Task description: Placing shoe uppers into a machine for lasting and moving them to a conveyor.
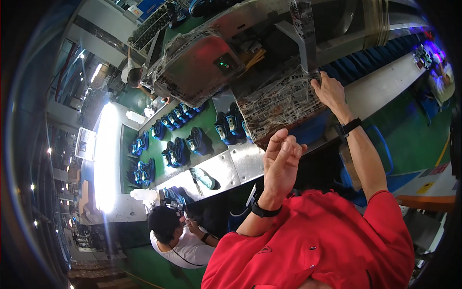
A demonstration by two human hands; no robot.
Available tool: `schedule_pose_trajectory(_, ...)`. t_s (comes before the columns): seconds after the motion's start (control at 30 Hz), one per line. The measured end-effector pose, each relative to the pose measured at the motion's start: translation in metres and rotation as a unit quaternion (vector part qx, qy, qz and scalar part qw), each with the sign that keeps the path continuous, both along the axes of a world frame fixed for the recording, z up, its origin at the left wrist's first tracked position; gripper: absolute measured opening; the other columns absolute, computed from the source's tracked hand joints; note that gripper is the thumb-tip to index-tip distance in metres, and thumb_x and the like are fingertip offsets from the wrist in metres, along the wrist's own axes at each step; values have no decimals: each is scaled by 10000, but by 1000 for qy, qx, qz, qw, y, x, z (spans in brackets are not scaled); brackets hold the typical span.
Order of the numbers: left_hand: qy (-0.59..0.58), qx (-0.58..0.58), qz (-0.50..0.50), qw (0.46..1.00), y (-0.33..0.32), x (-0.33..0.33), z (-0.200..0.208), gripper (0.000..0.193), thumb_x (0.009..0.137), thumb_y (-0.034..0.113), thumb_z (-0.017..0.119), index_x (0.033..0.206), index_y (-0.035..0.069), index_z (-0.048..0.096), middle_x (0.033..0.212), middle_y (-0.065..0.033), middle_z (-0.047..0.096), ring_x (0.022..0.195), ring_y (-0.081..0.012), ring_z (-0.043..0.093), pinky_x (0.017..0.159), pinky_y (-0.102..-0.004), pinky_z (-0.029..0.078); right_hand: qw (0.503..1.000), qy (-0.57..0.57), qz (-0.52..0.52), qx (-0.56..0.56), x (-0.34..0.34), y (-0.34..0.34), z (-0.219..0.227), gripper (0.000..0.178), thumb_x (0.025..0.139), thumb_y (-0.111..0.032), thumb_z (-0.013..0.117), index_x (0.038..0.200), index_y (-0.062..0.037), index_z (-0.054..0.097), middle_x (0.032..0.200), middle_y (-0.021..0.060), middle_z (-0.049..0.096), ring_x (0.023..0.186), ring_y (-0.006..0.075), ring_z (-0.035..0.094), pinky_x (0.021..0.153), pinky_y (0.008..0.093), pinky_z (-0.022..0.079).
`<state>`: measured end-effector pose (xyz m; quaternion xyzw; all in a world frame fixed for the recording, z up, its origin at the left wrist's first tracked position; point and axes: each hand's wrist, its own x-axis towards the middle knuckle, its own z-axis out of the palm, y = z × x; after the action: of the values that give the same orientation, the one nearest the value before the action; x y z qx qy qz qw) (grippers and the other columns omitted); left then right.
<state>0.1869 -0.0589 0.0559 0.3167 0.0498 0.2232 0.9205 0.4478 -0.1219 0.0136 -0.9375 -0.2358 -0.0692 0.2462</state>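
Observation:
My right hand (330, 94) reaches forward to the right corner of a box-shaped machine cover (284, 103) wrapped in clear film. Its thumb and fingers are bent over that corner, by the foot of an upright metal post (303, 43). My left hand (281, 161) is raised in front of the cover's near edge. Its fingers are curled, with the thumb against them, and nothing shows in them. Left of the cover, blue-and-black shoes (226, 126) stand on a green conveyor belt (211, 144).
A film-wrapped metal housing (197, 67) with green lights sits beyond the belt. A pale insole-shaped piece (203, 178) lies on the metal edge. At lower left a co-worker (180, 238) in white handles a shoe. More shoes (365, 62) line the far-right belt. A blue chair frame (382, 149) stands at right.

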Motion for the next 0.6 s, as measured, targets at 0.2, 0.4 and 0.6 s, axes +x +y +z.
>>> schedule_pose_trajectory(0.2,-26,-35,-22,999,10,-1,-12,79,935,79,570,1009,83,598,883,-10,517,774,-127,537,964,-396,438,1000,-3,-3,-6,-1,1,0,494,947,-385,537,1188,46,540,806,243,676,811,404,672,708,480,541)
schedule_pose_trajectory(0.4,-45,-55,-24,997,10,-3,-14,175,935,60,523,1093,57,597,946,-37,549,781,-137,545,972,-401,440,1000,-24,-6,-1,-2,0,-1,467,940,-381,542,1124,48,562,799,246,675,815,393,680,710,469,546)
schedule_pose_trajectory(0.6,-26,-69,-36,997,12,-2,-13,284,941,50,496,1213,-13,550,995,-55,568,791,-138,551,972,-366,452,1000,13,-11,-15,-1,0,0,519,945,-401,534,1230,32,529,840,255,678,845,408,668,740,489,532)
